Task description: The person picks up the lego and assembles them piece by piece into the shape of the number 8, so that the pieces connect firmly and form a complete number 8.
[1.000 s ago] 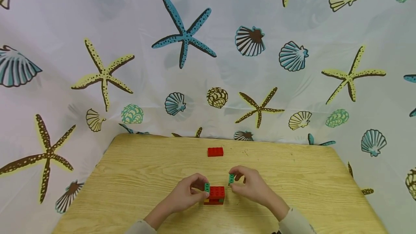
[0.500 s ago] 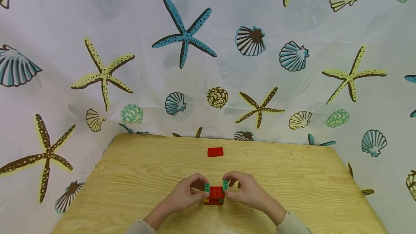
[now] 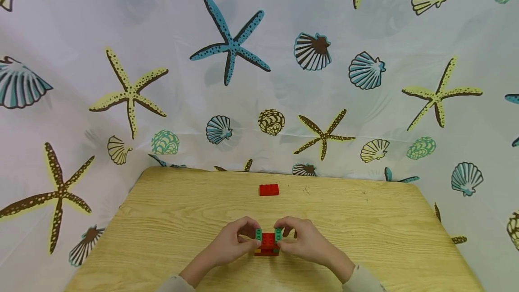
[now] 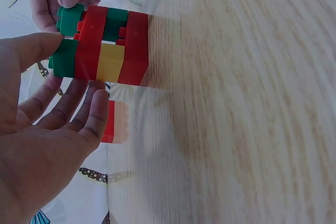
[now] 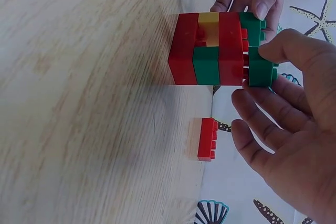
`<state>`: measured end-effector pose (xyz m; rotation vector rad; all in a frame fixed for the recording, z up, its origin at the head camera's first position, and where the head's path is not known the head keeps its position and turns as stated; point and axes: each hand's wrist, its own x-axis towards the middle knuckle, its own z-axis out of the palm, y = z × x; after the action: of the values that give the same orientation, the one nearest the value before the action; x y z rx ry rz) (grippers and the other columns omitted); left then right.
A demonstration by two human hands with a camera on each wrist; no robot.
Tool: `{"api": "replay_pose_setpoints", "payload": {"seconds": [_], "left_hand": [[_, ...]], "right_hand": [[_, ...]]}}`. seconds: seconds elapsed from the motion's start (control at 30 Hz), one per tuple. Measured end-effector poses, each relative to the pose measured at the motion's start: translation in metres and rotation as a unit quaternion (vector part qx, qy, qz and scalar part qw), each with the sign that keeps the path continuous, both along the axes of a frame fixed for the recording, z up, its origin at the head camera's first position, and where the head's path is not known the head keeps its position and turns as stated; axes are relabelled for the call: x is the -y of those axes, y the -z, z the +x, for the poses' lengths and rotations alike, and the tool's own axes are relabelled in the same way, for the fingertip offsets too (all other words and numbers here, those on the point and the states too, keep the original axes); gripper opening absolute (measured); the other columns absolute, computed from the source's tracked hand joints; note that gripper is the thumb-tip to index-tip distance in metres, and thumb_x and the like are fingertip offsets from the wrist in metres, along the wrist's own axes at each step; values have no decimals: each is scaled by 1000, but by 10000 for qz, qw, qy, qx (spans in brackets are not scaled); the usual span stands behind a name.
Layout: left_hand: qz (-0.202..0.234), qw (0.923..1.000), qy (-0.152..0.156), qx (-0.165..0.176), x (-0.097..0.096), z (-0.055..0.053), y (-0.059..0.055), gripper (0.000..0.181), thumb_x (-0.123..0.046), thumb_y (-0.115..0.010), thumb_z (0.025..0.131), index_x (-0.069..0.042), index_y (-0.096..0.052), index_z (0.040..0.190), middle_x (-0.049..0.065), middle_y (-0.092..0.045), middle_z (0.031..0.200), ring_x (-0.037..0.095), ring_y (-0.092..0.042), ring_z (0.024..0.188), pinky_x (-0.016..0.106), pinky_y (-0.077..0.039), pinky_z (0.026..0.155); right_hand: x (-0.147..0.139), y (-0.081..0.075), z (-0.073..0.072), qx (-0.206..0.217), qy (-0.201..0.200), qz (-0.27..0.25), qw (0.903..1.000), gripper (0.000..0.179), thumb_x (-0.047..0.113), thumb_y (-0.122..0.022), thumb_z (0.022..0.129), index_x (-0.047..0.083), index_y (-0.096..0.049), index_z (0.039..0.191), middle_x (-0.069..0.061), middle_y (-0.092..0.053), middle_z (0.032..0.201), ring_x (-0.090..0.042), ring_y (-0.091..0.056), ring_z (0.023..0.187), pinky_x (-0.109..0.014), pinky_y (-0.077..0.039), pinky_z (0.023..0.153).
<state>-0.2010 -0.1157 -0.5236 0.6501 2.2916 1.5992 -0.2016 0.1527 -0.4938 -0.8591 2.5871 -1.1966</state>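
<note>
In the head view, a small stack of toy building bricks stands on the table, with a studded red brick (image 3: 268,240) as its upper layer. Beneath that lie a yellow brick (image 4: 111,62) on the left and a green brick (image 5: 206,65) on the right, over a red base brick (image 4: 136,48). My left hand (image 3: 229,243) pinches a green brick (image 4: 64,59) seated on the stack's left end. At the right end, my right hand (image 3: 308,241) pinches another green brick (image 5: 260,67). A thin gap with red studs shows below this one.
A loose red brick (image 3: 269,190) lies on the wooden table (image 3: 182,211) beyond the stack. White cloth (image 3: 182,102) printed with starfish and shells hangs behind the table and along both sides.
My right hand has moved left with its green brick, from beside the stack to over its right end. The left hand has kept its grip in the same place.
</note>
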Motion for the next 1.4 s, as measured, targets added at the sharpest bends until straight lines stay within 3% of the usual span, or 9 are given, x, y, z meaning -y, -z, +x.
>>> {"api": "replay_pose_setpoints", "payload": {"seconds": [0.73, 1.07, 1.4], "left_hand": [[-15, 10000, 11, -98, 0, 1, -2, 29, -22, -71, 102, -6, -63, 124, 10, -70, 116, 23, -69, 108, 25, -58, 85], [3, 10000, -29, 25, -1, 0, 0, 31, -22, -72, 101, -4, -63, 125, 9, -70, 116, 26, -68, 110, 24, -57, 85], [30, 10000, -39, 70, -1, 1, -1, 33, -22, -72, 101, -3, -63, 126, 9, -70, 117, 26, -68, 111, 24, -57, 85]], "right_hand": [[0, 1, 0, -65, -37, -29, 10000, 31, 18, -74, 97, 8, -70, 126, 0, -74, 115, -14, -66, 95, -22, -51, 75], [1, 2, 1, 14, -80, -169, 9998, 31, 20, -75, 96, 7, -70, 124, -3, -74, 114, -14, -65, 94, -22, -50, 73], [2, 6, 2, 104, 162, -239, 9995, 30, 18, -75, 96, 7, -72, 123, -1, -75, 111, -8, -64, 92, -23, -50, 74]]}}
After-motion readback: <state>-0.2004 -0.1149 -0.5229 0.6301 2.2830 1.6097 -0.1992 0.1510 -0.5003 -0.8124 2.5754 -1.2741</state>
